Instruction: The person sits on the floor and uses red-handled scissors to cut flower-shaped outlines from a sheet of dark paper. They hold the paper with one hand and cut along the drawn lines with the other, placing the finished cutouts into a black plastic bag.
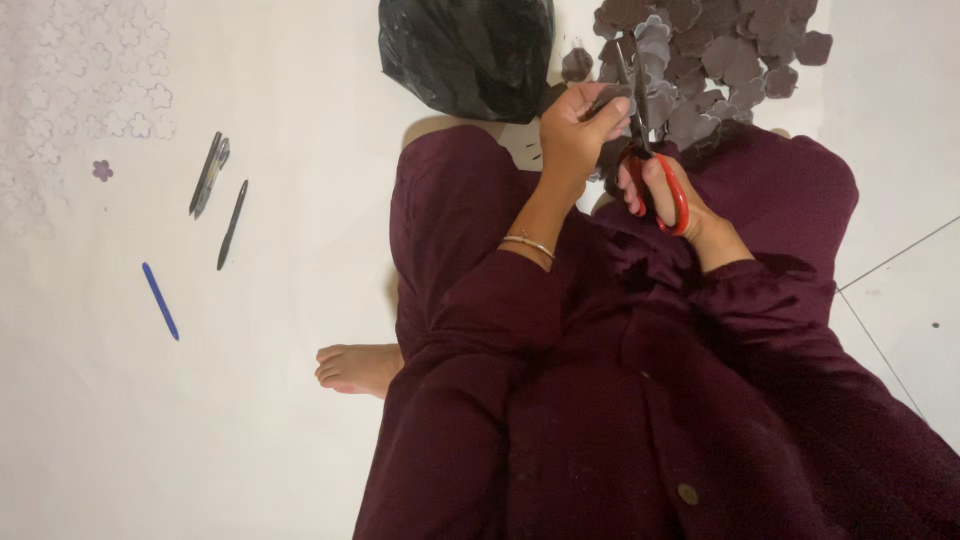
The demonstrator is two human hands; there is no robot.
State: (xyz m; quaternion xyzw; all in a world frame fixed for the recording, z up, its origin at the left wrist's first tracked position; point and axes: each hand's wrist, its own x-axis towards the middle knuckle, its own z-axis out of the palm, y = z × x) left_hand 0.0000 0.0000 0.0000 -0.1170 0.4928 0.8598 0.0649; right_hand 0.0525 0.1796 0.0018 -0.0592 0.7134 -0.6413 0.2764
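Seated on the white floor (200, 430), a person cuts a small dark piece with scissors.

A black bag (465, 50) and a heap of cut flower shapes (710, 60) lie ahead, within reach. The right hand (675, 195), fingers through the red loops, works the scissors (645, 140); the left hand (578, 125) pinches the dark piece (606, 98) to the blades, its grip closed. Pens (215, 200) lie aside.

You're in deep maroon, robe (640, 400) and sleeves alike, with a thin silvery bracelet (528, 242) on one wrist. Your scissors (652, 150) have bright red handles and dark blades. The flower cutouts (700, 60) are dusky purple-grey, and one stray flower (102, 170) is lilac. The bag (465, 50) is glossy black, one pen (160, 301) is blue, another pen (232, 224) is black, and the floor sheet (150, 420) is off-white with faint flower outlines.
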